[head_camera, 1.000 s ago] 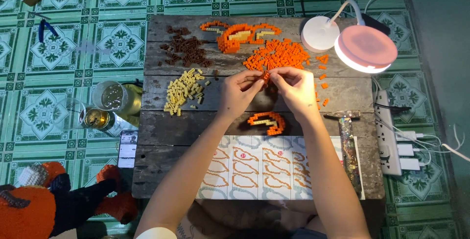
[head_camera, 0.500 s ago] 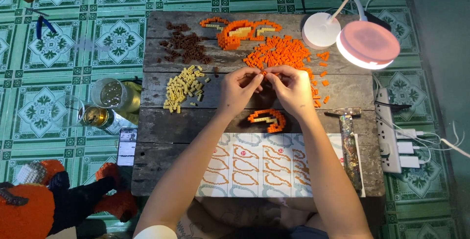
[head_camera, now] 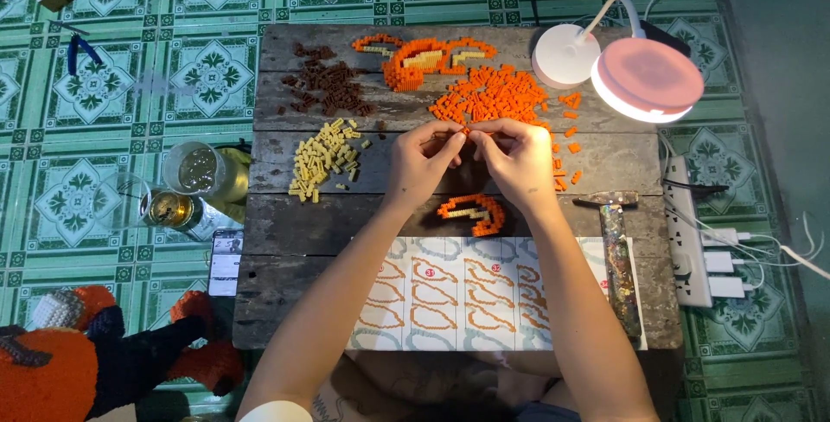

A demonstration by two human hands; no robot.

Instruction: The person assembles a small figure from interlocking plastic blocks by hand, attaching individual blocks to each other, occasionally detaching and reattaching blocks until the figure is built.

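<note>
Both hands are meeting over the dark wooden counter (head_camera: 294,223), the left hand (head_camera: 421,165) and right hand (head_camera: 516,163) pinching a tiny orange brick (head_camera: 468,131) between closed fingers — it is barely showing. The orange brick pile (head_camera: 493,98) is lying just beyond, a lit pink lamp (head_camera: 647,79) is glaring at the right, and green patterned floor tiles (head_camera: 130,67) are surrounding everything — the person's lap is cut off below

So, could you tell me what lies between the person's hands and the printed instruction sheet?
In the head view, a small curved orange brick assembly lies on the dark wooden board there.
</note>
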